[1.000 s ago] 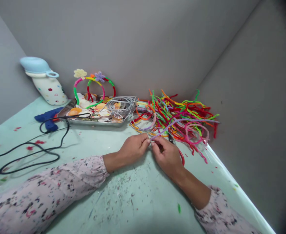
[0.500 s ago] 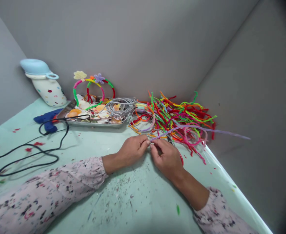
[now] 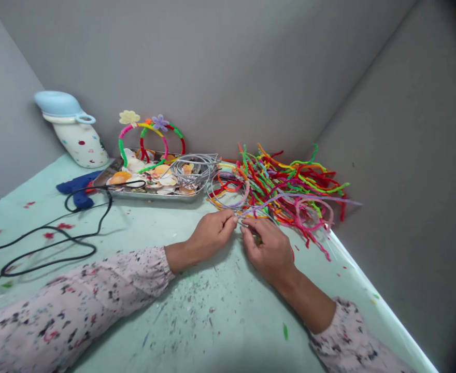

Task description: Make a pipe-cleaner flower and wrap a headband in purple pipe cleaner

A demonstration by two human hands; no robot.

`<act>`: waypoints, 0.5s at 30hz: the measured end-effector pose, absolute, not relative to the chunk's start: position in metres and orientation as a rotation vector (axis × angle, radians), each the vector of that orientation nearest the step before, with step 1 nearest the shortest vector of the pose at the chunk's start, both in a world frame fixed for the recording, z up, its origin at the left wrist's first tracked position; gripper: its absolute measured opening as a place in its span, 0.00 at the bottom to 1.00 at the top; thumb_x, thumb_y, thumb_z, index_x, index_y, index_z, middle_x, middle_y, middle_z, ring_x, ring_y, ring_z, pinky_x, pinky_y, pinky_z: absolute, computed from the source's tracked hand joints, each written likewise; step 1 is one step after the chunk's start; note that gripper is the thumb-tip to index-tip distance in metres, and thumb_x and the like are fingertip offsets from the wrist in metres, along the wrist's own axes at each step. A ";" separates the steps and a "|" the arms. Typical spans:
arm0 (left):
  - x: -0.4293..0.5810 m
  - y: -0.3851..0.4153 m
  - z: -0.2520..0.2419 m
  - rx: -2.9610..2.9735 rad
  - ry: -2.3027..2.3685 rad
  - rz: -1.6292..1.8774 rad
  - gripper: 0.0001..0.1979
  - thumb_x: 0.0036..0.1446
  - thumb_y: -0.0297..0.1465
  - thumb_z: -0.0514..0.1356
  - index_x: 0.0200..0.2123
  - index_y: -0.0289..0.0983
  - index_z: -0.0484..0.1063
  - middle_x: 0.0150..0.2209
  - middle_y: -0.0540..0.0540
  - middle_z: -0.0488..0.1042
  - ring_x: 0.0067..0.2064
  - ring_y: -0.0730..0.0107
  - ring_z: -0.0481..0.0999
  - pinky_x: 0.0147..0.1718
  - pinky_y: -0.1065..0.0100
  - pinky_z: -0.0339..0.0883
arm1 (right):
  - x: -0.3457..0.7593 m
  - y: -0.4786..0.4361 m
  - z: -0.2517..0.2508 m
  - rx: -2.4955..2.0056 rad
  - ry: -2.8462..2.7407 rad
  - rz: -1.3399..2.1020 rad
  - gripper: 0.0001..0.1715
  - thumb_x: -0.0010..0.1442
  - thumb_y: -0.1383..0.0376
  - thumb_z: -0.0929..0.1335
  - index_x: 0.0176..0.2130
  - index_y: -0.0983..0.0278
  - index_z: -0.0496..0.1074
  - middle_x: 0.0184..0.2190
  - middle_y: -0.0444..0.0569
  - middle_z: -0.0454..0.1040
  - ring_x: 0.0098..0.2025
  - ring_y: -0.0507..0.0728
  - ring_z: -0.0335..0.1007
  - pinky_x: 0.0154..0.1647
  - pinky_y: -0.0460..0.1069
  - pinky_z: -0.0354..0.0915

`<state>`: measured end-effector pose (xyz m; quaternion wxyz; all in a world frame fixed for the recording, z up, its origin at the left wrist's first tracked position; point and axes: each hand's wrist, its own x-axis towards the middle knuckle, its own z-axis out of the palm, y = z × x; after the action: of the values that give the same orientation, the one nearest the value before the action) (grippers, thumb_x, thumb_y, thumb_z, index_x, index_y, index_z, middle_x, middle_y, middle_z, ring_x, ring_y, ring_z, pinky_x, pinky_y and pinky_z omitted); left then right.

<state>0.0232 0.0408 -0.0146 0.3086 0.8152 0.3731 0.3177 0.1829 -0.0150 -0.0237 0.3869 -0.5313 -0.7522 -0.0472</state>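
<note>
The table (image 3: 220,336) is viewed from the head, near, forward and downward, up to the far wall (image 3: 212,62).

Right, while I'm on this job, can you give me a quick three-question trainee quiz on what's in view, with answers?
1. Which colour is the long pipe cleaner whose near end is at the fingertips of the left hand, beside the right hand? A) green B) purple C) orange
2. True or false: the blue gun-shaped tool lies to the right of the metal tray.
3. Fill in: the bottle has a light ___ lid.

Key:
1. B, purple.
2. False; it lies at the tray's left end.
3. Blue.
</note>
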 end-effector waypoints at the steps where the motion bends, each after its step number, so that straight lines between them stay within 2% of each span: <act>1: 0.023 0.041 -0.014 2.146 0.986 0.852 0.15 0.63 0.35 0.46 0.27 0.36 0.63 0.24 0.52 0.64 0.29 0.72 0.64 0.30 0.71 0.56 | 0.183 -0.015 -0.023 -1.345 -1.917 -0.122 0.10 0.60 0.67 0.64 0.42 0.62 0.71 0.35 0.50 0.75 0.39 0.57 0.70 0.42 0.52 0.65; 6: 0.021 0.042 -0.014 2.101 0.937 0.860 0.15 0.63 0.35 0.45 0.27 0.36 0.63 0.24 0.52 0.63 0.29 0.72 0.63 0.31 0.71 0.56 | 0.184 -0.016 -0.023 -1.327 -1.942 -0.131 0.11 0.61 0.67 0.64 0.43 0.62 0.72 0.34 0.50 0.75 0.38 0.57 0.69 0.42 0.52 0.65; 15: 0.020 0.043 -0.017 2.095 0.871 0.815 0.15 0.64 0.36 0.46 0.28 0.36 0.64 0.26 0.51 0.65 0.30 0.72 0.64 0.31 0.71 0.57 | 0.185 -0.015 -0.023 -1.343 -1.908 -0.106 0.08 0.60 0.67 0.64 0.39 0.61 0.72 0.31 0.47 0.75 0.35 0.55 0.70 0.39 0.50 0.65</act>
<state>0.0200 0.0434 -0.0172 0.3574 0.8116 0.3373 0.3159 0.1853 -0.0149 -0.0233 0.3919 -0.5290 -0.7516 -0.0417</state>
